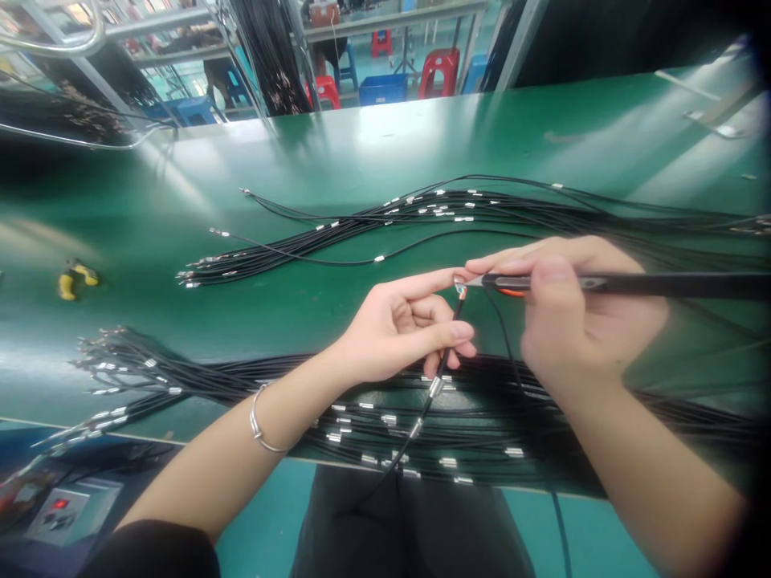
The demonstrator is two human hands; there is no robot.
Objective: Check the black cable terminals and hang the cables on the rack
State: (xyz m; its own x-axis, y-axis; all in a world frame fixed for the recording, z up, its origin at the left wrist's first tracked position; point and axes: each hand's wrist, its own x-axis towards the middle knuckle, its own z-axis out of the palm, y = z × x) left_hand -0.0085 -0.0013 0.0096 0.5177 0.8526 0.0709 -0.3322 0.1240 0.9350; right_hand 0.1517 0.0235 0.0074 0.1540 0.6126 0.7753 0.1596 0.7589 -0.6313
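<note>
My left hand pinches a black cable between thumb and fingers. The cable's stripped end, with fine coloured wires and a bit of metal, sticks up at my index fingertip. Metal sleeves sit on the cable lower down, and it hangs towards my lap. My right hand is closed around a long black tool with a narrow pale tip, held almost level. That tip meets or nearly meets the cable end. Some orange shows under the tool; its exact kind is unclear.
Bundles of black cables with metal sleeves lie across the green table, one bundle behind my hands, another nearer me. Yellow-handled pliers lie at left. A grey box with a red light is at lower left. Stools stand beyond.
</note>
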